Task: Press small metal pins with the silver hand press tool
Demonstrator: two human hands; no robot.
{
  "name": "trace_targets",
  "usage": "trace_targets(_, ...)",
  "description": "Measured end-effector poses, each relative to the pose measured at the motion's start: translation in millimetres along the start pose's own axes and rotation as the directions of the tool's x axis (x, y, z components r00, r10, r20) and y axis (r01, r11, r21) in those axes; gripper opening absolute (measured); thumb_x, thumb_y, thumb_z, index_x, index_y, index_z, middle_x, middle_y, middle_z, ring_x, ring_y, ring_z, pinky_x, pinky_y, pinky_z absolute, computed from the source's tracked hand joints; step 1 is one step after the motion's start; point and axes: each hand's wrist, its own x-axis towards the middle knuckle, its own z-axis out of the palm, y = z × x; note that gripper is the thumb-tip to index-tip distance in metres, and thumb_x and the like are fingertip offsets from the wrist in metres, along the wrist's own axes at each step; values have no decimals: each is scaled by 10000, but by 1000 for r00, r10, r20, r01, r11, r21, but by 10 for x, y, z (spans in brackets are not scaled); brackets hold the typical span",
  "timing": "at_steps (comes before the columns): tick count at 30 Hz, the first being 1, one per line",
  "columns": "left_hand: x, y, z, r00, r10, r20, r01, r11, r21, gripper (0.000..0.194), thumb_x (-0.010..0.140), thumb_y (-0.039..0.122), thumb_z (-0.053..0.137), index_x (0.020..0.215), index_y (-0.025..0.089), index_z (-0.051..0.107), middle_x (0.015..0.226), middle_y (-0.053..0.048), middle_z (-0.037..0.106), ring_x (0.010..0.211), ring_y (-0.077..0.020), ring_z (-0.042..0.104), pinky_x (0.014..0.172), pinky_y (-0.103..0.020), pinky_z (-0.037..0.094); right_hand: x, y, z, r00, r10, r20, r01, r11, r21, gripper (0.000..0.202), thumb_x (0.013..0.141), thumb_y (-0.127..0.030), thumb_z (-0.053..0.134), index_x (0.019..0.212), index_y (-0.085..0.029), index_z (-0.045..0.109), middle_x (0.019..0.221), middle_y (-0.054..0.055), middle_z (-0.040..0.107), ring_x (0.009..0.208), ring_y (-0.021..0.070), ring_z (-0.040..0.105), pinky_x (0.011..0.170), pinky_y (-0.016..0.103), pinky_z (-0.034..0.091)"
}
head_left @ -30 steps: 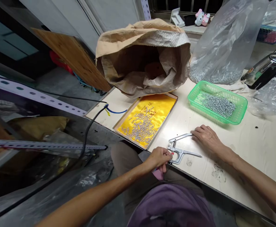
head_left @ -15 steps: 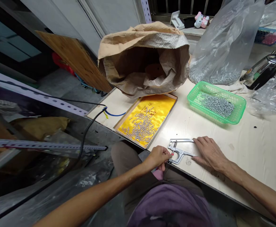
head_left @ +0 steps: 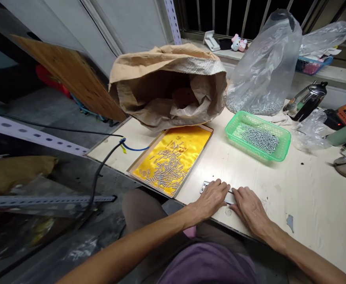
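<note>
A pair of silver snap pliers (head_left: 230, 198) lies at the table's front edge, its jaw end pointing left. My left hand (head_left: 212, 199) is closed over the pliers' body, hiding most of it. On the handle end, my right hand (head_left: 247, 205) is wrapped around with fingers on top and thumb below. The pliers' handles look pressed together. Whether anything sits in the jaws is hidden. Just below the handles is a small clear piece (head_left: 228, 212). Left of the hands, a shallow tray (head_left: 194, 167) with a yellow lining carries many small metal pins (head_left: 168, 171).
A green plastic basket (head_left: 283, 149) holds more metal pins. Behind the tray lies an open brown sack (head_left: 167, 59). A clear bag (head_left: 261, 67) with metal pieces stands at the back, near a shiny flask (head_left: 307, 100). A black cable (head_left: 97, 181) crosses at left.
My left hand has moved from the pliers' jaw onto the top of their body. The handles, spread before, are now pressed together. The camera view has shifted to the right.
</note>
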Motion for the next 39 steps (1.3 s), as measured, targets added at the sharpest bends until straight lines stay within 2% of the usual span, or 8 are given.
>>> trace_targets(3, -64, 24, 42, 1000, 4, 21, -5, 1000, 6, 148, 865, 185, 550, 1009, 163, 524, 956, -52, 578, 936, -213, 513, 808, -346, 420, -46, -89, 35, 999, 25, -37, -24, 1000, 16, 61, 858, -113, 527, 882, -165, 547, 730, 31, 522, 668, 187, 475, 585, 305, 358)
trace_targets(7, -38, 20, 25, 999, -2, 34, 1, 1000, 7, 85, 869, 161, 535, 952, 169, 550, 928, -43, 589, 933, -209, 515, 801, -344, 424, -15, -78, 46, 999, 34, -2, -34, 995, 96, 144, 887, -112, 477, 773, -188, 520, 706, 17, 514, 652, 168, 471, 585, 290, 337)
trace_targets(11, 82, -30, -34, 998, -55, 6, 55, 998, -10, 206, 847, 246, 592, 1025, 157, 543, 978, -60, 604, 965, -223, 531, 814, -349, 445, 122, 141, -22, 998, 20, 54, -26, 993, 115, 61, 875, -229, 550, 895, -172, 556, 790, 45, 555, 728, 187, 500, 633, 290, 374)
trace_targets(16, 45, 57, 192, 967, -98, -234, 101, 995, 0, 377, 868, 175, 541, 1228, 107, 449, 1294, -152, 503, 1229, -254, 439, 996, -394, 380, 248, 437, -109, 997, -51, 66, 44, 993, 106, 359, 883, -402, 517, 1159, -172, 511, 1021, 107, 581, 883, 241, 525, 762, 366, 412)
trace_targets(23, -124, 299, 441, 949, 25, -313, -55, 995, -88, 356, 886, 379, 521, 1182, 182, 507, 1246, -93, 564, 1269, -234, 418, 1085, -429, 292, 535, 658, -69, 1000, 20, 1, -20, 994, 110, 272, 944, -243, 351, 909, -184, 614, 841, 75, 602, 801, 215, 511, 717, 342, 382)
trace_targets(28, -130, 306, 379, 954, 36, -299, -73, 991, -115, 448, 869, 433, 529, 1212, 148, 498, 1251, -125, 552, 1274, -269, 397, 1087, -463, 271, 848, 343, -198, 989, -134, 60, 129, 988, 82, 183, 902, -209, 469, 968, -213, 640, 906, 66, 603, 836, 210, 480, 712, 334, 345)
trace_targets(32, -116, 252, 475, 966, -42, -254, 2, 988, -156, 385, 844, 438, 548, 1135, 187, 584, 1166, -120, 594, 1157, -310, 490, 946, -447, 421, 954, -102, -207, 861, -464, 208, 434, 884, 172, 78, 853, -229, 578, 840, -255, 651, 887, 30, 583, 848, 197, 460, 679, 312, 330)
trace_targets(39, -132, -28, 417, 937, -196, -290, 153, 975, -164, 287, 913, 410, 466, 1105, 228, 578, 1157, -91, 578, 993, -194, 560, 863, -389, 467, 1097, -325, -62, 771, -594, 228, 548, 802, 238, 93, 829, -124, 538, 770, -187, 573, 841, 41, 576, 805, 179, 501, 704, 315, 393)
